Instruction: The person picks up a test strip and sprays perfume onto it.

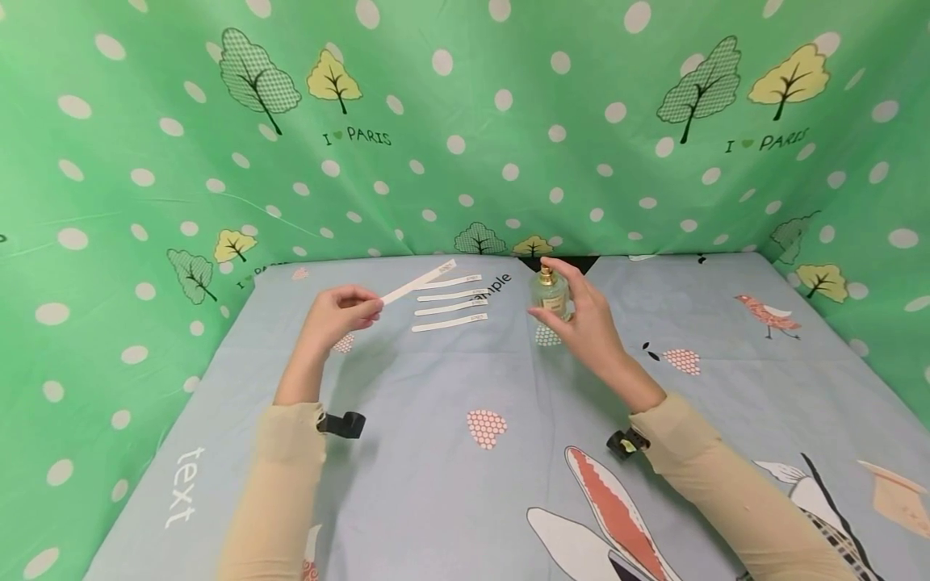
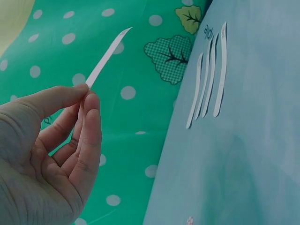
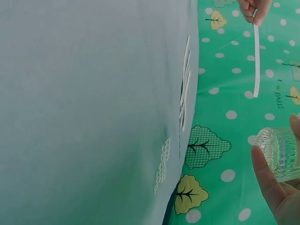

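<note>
Between thumb and fingertips, my left hand (image 1: pixel 341 315) pinches one end of a white perfume test strip (image 1: pixel 417 283). The strip's printed free end points up and to the right, and it stands out straight in the left wrist view. My right hand (image 1: pixel 592 323) holds a perfume bottle (image 1: pixel 552 302) of clear glass with pale green liquid. The index finger lies on its gold spray top (image 1: pixel 546 275), while the thumb is at the lower side. The right wrist view shows the bottle's ribbed glass base (image 3: pixel 276 152); its top is out of sight there.
Several more white test strips (image 1: pixel 452 307) lie in a row on the grey-blue printed tablecloth (image 1: pixel 421 468), between the two hands. A green dotted curtain (image 1: pixel 450 105) hangs behind the table's far edge and along both sides.
</note>
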### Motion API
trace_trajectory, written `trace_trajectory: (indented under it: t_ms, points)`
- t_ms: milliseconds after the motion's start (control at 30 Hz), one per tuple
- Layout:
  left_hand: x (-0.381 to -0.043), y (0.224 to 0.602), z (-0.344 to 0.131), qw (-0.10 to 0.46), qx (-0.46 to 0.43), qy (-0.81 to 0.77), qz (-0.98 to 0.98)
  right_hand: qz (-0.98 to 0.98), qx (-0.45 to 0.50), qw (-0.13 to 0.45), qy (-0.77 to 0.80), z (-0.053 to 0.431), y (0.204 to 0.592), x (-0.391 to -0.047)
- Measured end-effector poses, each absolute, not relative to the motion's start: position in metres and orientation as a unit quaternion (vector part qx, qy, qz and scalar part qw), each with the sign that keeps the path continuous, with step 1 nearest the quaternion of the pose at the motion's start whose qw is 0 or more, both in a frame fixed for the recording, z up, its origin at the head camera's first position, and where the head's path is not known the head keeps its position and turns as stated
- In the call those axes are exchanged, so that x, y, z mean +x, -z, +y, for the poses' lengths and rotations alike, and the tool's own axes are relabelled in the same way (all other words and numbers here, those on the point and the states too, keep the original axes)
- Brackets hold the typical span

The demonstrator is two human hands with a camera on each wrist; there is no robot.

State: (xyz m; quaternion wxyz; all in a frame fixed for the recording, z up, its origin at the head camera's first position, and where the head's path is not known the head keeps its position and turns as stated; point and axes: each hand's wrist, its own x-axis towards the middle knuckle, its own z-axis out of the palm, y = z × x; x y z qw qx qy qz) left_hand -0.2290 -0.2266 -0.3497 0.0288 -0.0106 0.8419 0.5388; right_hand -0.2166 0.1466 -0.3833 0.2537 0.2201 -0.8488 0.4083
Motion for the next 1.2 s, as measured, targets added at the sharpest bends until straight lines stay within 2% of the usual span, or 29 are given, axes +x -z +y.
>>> trace_trajectory:
  t_ms: [1200]
  points:
    - [-0.238,0.344,-0.262,0.005,-0.038,-0.524,0.851,-0.848,0.214,0.260,-0.409,0.152,0.383,-0.215]
